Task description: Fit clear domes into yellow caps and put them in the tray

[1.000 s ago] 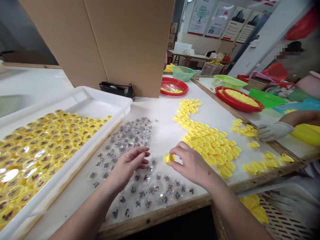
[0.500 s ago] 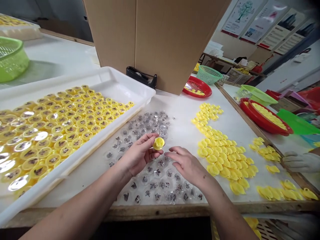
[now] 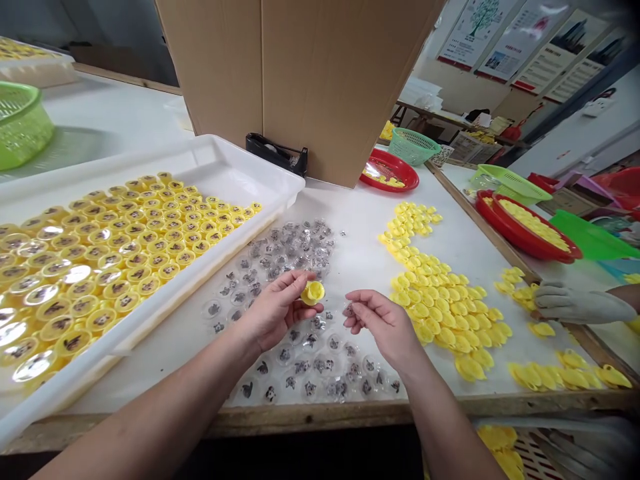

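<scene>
Evidently the left hand [image 3: 275, 310] is clamped on a small yellow cup [image 3: 314, 293], thumb and fingers gripping its side, with the cup's opening showing. That cup is held above the counter [image 3: 360, 223], over the spread of clear discs [image 3: 303, 387] printed with dark figures. The right hand [image 3: 385, 327] is just beside it, apart from the cup, its fingers curled toward the thumb; whether they pinch a clear disc cannot be told.

On the person's left lies a white tray [image 3: 240, 160] with rows of yellow cups [image 3: 155, 233] bearing printed discs. To the right, a heap of loose yellow pieces [image 3: 445, 307] covers part of the counter. Beyond the tray, a black tape dispenser [image 3: 277, 153] rests before a cardboard panel [image 3: 300, 80]. At far right, a co-worker's gloved hand [image 3: 583, 303] is at a smaller yellow group [image 3: 515, 287].
</scene>
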The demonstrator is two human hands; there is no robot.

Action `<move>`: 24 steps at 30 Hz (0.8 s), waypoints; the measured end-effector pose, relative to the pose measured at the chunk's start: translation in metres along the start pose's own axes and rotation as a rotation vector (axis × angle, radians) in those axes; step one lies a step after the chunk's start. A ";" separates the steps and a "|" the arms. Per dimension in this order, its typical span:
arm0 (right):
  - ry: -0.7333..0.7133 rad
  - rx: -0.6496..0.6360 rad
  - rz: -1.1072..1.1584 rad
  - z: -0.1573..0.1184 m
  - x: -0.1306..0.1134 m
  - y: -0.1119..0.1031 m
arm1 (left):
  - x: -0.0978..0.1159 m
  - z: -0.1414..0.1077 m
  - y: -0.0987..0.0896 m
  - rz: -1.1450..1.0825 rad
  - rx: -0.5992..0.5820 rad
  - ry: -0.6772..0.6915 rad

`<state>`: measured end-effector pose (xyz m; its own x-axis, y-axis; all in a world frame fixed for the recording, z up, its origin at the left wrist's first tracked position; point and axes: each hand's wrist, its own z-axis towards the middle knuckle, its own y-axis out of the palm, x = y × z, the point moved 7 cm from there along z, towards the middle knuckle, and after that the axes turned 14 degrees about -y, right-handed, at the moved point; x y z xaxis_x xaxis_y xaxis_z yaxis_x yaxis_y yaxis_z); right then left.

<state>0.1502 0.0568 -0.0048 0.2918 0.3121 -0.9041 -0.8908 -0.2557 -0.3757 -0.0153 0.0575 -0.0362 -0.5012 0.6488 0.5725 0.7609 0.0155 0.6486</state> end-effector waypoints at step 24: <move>-0.050 0.061 0.144 0.007 -0.027 0.017 | -0.016 -0.009 0.028 -0.015 -0.240 -0.054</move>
<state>0.1244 0.0499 0.0147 0.1432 0.3216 -0.9360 -0.9420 -0.2456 -0.2285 0.0103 0.0408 -0.0232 -0.4845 0.6895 0.5384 0.6305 -0.1515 0.7613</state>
